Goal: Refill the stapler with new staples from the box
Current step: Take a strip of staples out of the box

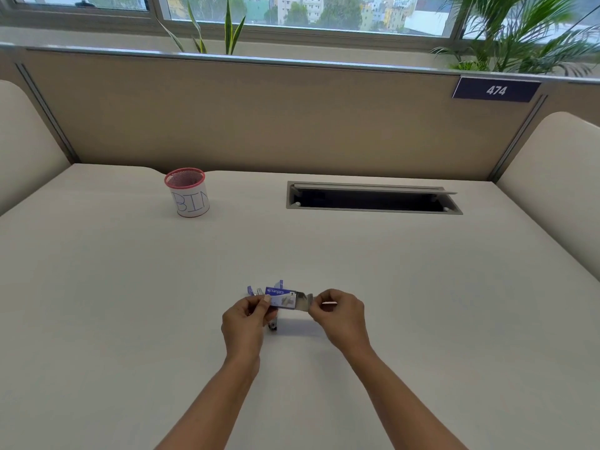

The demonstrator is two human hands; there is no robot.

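Left hand pinches the small staple box, held low over the surface at six o'clock; right hand pinches its silvery inner end at three o'clock. Light, flimsy card, so hold its sides gently; staple strips probably snap easily

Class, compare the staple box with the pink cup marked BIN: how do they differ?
The staple box is flat, rectangular and purple; the cup is round, pink mesh with a white label. The left hand and right hand hold the staple box near the person; the cup stands untouched, farther back on the desk. Both are open.
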